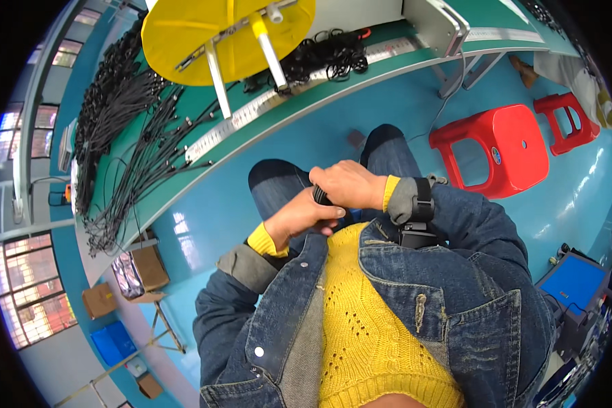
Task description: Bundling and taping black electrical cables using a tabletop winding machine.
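Observation:
Over my lap, both hands are together around a small bundle of coiled black cable. My left hand is closed at the coil's lower side, thumb pointing right. My right hand grips the top of it, with its fingers curled. Much of the coil is hidden by the fingers. Beyond my hands, a yellow disc with metal posts stands over the green workbench. Loose black cables with metal ends lie spread on the bench's left part.
A white ruler strip runs along the bench edge. Coiled black cables lie behind it, beside a grey metal bracket. Red stools stand at right. Cardboard boxes are at lower left, a blue-topped machine at lower right.

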A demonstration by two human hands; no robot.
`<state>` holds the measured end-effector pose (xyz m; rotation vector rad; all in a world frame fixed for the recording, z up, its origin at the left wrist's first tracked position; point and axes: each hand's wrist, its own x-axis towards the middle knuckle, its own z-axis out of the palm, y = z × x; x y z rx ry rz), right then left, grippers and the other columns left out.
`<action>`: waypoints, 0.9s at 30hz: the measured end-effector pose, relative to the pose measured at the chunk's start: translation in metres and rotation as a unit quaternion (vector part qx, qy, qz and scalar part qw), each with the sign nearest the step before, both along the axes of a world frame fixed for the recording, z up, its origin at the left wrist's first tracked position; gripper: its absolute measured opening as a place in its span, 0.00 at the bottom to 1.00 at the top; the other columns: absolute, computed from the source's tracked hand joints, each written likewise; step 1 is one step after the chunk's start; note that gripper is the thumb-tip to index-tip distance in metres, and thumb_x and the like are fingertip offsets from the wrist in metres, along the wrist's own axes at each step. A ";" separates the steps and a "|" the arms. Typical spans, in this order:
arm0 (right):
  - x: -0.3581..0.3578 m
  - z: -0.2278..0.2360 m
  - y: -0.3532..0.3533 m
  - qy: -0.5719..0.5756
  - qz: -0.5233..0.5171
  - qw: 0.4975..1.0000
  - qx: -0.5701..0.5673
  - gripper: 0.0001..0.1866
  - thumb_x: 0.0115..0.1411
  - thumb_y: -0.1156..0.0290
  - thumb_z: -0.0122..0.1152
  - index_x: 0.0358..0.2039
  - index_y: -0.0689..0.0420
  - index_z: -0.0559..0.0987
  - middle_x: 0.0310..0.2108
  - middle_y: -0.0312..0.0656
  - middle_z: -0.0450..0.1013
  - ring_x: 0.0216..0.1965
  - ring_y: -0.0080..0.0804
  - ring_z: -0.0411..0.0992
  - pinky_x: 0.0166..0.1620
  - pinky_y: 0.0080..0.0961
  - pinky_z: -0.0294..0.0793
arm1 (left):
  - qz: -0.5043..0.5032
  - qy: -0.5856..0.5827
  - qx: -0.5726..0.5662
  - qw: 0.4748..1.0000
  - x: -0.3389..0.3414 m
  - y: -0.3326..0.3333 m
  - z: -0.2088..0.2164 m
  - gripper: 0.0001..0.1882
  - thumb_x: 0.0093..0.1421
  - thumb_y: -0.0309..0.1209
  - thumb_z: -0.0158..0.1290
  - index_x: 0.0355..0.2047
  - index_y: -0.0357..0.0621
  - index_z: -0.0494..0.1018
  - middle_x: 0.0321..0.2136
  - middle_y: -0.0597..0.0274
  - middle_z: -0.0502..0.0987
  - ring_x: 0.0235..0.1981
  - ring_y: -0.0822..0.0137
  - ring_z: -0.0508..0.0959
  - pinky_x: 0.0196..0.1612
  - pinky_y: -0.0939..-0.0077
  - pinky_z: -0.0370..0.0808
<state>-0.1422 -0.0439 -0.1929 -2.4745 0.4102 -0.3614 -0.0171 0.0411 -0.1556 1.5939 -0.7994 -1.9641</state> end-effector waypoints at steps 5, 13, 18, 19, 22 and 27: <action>0.007 0.009 -0.010 0.046 0.032 0.998 -0.011 0.11 0.47 0.69 0.54 0.28 0.62 0.68 0.20 0.51 0.72 0.24 0.51 0.71 0.27 0.41 0.69 | 0.044 0.012 -0.002 0.999 0.009 0.004 -0.016 0.04 0.52 0.26 0.52 0.25 0.43 0.67 0.17 0.69 0.65 0.15 0.79 0.63 0.15 0.86 0.58; 0.036 0.040 -0.077 -0.194 -0.184 0.963 -0.035 0.11 0.48 0.68 0.59 0.31 0.59 0.74 0.30 0.46 0.71 0.30 0.44 0.71 0.31 0.34 0.71 | 0.214 0.122 -0.117 0.962 0.022 -0.005 -0.008 0.04 0.53 0.26 0.51 0.25 0.43 0.66 0.16 0.69 0.63 0.16 0.78 0.63 0.16 0.85 0.59; 0.066 0.044 -0.093 -0.108 -0.257 0.951 -0.137 0.10 0.47 0.69 0.61 0.30 0.58 0.76 0.27 0.44 0.72 0.27 0.43 0.71 0.30 0.32 0.71 | 0.246 0.129 -0.165 0.946 0.022 -0.014 0.008 0.05 0.54 0.26 0.50 0.24 0.43 0.65 0.17 0.68 0.63 0.16 0.77 0.64 0.16 0.85 0.60; 0.067 0.041 -0.093 -0.142 -0.258 0.950 -0.108 0.08 0.47 0.68 0.60 0.28 0.57 0.77 0.26 0.43 0.72 0.28 0.43 0.71 0.31 0.33 0.71 | 0.249 0.129 -0.166 0.946 0.024 -0.014 0.009 0.05 0.54 0.26 0.50 0.24 0.43 0.65 0.17 0.68 0.63 0.16 0.77 0.64 0.16 0.85 0.60; 0.069 0.039 -0.089 -0.207 -0.254 0.944 -0.047 0.06 0.47 0.68 0.60 0.24 0.56 0.77 0.25 0.41 0.71 0.29 0.42 0.72 0.31 0.34 0.72 | 0.270 0.131 -0.177 0.937 0.029 -0.014 0.009 0.05 0.54 0.26 0.50 0.25 0.43 0.64 0.17 0.68 0.64 0.17 0.77 0.65 0.17 0.85 0.60; 0.061 0.048 -0.076 -0.295 -0.167 0.941 -0.012 0.05 0.46 0.72 0.61 0.23 0.58 0.76 0.21 0.40 0.71 0.25 0.39 0.71 0.27 0.31 0.70 | 0.339 0.110 -0.249 0.901 0.046 -0.034 0.015 0.05 0.55 0.27 0.50 0.26 0.43 0.65 0.19 0.68 0.65 0.19 0.77 0.65 0.18 0.84 0.61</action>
